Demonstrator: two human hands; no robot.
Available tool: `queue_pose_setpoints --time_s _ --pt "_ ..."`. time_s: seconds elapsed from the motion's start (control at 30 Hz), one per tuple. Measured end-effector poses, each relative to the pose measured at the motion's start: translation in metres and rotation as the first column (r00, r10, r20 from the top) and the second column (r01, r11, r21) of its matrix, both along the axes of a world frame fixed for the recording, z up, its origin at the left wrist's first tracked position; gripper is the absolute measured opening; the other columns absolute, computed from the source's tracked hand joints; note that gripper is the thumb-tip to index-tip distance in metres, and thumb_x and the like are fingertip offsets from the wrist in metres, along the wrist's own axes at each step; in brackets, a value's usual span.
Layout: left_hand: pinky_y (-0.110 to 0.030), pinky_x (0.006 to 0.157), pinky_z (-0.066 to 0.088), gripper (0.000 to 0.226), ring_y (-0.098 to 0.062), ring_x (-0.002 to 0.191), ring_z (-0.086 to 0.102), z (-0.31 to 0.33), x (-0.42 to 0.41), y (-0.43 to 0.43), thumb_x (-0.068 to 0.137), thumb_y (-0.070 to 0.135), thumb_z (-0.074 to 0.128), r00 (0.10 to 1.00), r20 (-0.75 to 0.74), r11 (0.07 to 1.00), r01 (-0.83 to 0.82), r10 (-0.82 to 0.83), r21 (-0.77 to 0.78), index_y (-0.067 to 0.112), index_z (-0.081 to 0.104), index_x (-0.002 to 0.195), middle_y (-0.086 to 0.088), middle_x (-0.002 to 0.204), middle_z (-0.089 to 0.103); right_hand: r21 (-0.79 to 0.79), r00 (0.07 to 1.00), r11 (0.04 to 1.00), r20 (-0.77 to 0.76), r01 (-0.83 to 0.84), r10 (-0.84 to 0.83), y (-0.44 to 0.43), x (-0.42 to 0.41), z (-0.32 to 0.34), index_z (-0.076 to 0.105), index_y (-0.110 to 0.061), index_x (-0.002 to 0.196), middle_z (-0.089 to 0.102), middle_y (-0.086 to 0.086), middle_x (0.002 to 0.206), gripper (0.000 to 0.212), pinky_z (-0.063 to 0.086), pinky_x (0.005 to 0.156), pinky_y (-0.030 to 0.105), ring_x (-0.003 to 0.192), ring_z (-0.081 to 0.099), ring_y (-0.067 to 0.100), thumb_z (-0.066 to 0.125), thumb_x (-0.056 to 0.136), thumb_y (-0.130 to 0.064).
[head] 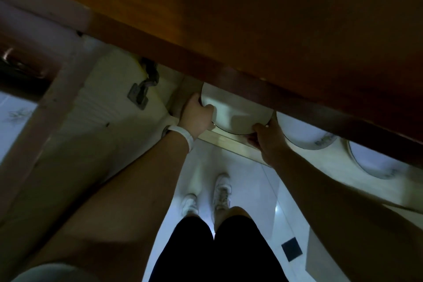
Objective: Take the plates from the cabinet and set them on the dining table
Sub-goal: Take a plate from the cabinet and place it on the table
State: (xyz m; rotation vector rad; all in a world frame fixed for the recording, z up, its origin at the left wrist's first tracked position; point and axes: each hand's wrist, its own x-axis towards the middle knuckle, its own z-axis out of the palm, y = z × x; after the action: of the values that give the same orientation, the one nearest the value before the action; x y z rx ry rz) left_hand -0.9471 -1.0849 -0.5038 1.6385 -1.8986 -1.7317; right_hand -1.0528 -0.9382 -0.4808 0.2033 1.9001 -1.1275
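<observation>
Plate (233, 110) is clamped on the shelf (231, 142) by the left hand (197, 115) at its left rim and the right hand (268, 141) at its near-right rim; withdrawal lies nearward.

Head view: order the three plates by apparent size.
1. Held plate, gripped by left hand and right hand.
2-3. Middle plate and rightmost plate look alike; the wooden panel hides part of each, so unranked.

A dim home kitchen. A brown wooden cabinet (251, 18) spans above the left hand (196, 114) and right hand (267, 142), which hold a white plate (235, 112) at its pale shelf (231, 141). More plates (302, 133) sit right of the hands. An open door (109, 107) with a metal hinge (142, 91) is to their left, and glossy white floor tiles (251, 178) lie below.
</observation>
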Motion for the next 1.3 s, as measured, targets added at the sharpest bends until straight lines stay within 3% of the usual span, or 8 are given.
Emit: queue_pose_setpoints --time_s 0.1,0.2,0.33,0.47,0.63,0.87,1.13,1.3 --pt "-0.016 0.047 0.038 0.013 -0.014 0.06 0.045 0.02 0.01 0.009 0.087 0.0 0.052 0.996 -0.089 0.999 0.007 -0.004 0.036 0.01 0.054 0.095 0.003 0.068 0.046 -0.043 0.999 0.999 -0.035 -0.018 0.017 0.017 0.007 0.016 0.054 -0.01 0.117 0.064 0.02 0.098 0.037 0.054 0.081 0.043 0.083 0.066 0.03 0.043 0.086 0.007" --pt "-0.012 0.046 0.036 0.014 -0.005 0.055 0.047 0.044 0.022 0.02 0.087 -0.005 0.05 0.99 -0.132 0.999 0.051 -0.048 0.018 0.009 0.054 0.086 0.002 0.067 0.047 -0.042 0.999 0.999 -0.042 -0.014 0.012 0.04 0.017 0.033 0.05 -0.014 0.124 0.064 0.016 0.107 0.043 0.055 0.067 0.033 0.077 0.065 0.025 0.044 0.085 0.003" --pt "-0.026 0.075 0.05 0.033 -0.013 0.088 0.059 0.074 0.041 0.043 0.092 -0.003 0.048 0.984 -0.166 0.992 0.081 -0.064 0.101 0.015 0.054 0.118 0.006 0.096 0.061 -0.005 0.996 0.998 -0.065 -0.062 0.061 0.079 0.033 0.065 0.049 -0.01 0.122 0.062 0.012 0.103 0.036 0.055 0.068 0.033 0.074 0.063 0.021 0.047 0.088 0.0" --pt "-0.022 0.072 0.05 0.042 -0.009 0.092 0.058 0.101 0.064 0.074 0.091 -0.003 0.05 0.978 -0.18 0.983 0.13 -0.105 0.133 0.018 0.051 0.128 0.006 0.104 0.061 0.056 0.986 0.991 -0.106 -0.123 0.128 0.118 0.053 0.102 0.048 -0.011 0.121 0.06 0.009 0.1 0.034 0.058 0.072 0.036 0.08 0.063 0.024 0.049 0.088 -0.002" --pt "-0.047 0.089 0.055 0.051 -0.02 0.108 0.06 0.135 0.097 0.123 0.087 -0.002 0.052 0.97 -0.203 0.969 0.173 -0.137 0.177 0.025 0.048 0.13 0.006 0.115 0.063 0.111 0.967 0.986 -0.211 -0.121 0.143 0.166 0.08 0.152 0.053 -0.018 0.112 0.063 0.009 0.096 0.028 0.058 0.073 0.041 0.077 0.06 0.022 0.047 0.087 -0.007" --pt "-0.028 0.06 0.053 0.049 -0.013 0.094 0.061 0.185 0.114 0.187 0.09 -0.004 0.051 0.94 -0.272 0.934 0.272 -0.207 0.23 0.027 0.044 0.126 0.005 0.109 0.062 0.082 0.939 0.995 -0.342 0.065 -0.033 0.237 0.118 0.191 0.06 -0.028 0.093 0.066 0.009 0.085 0.027 0.058 0.071 0.049 0.082 0.064 0.032 0.045 0.074 -0.016" --pt "-0.035 0.063 0.056 0.049 -0.015 0.09 0.064 0.234 0.107 0.263 0.088 -0.007 0.05 0.836 -0.38 0.872 0.472 -0.396 0.128 0.029 0.047 0.12 0.007 0.105 0.066 -0.139 0.865 0.942 -0.371 0.306 -0.337 0.33 0.162 0.234 0.061 -0.041 0.102 0.07 -0.004 0.093 0.043 0.057 0.072 0.043 0.089 0.066 0.023 0.048 0.068 -0.018" --pt "-0.03 0.065 0.056 0.053 -0.008 0.093 0.065 0.264 0.108 0.334 0.086 -0.01 0.048 0.727 -0.439 0.8 0.599 -0.528 0.029 0.033 0.052 0.118 0.017 0.102 0.069 -0.253 0.775 0.885 -0.428 0.392 -0.465 0.406 0.192 0.259 0.059 -0.043 0.105 0.07 -0.018 0.095 0.053 0.059 0.072 0.032 0.09 0.067 0.005 0.048 0.084 0.005"
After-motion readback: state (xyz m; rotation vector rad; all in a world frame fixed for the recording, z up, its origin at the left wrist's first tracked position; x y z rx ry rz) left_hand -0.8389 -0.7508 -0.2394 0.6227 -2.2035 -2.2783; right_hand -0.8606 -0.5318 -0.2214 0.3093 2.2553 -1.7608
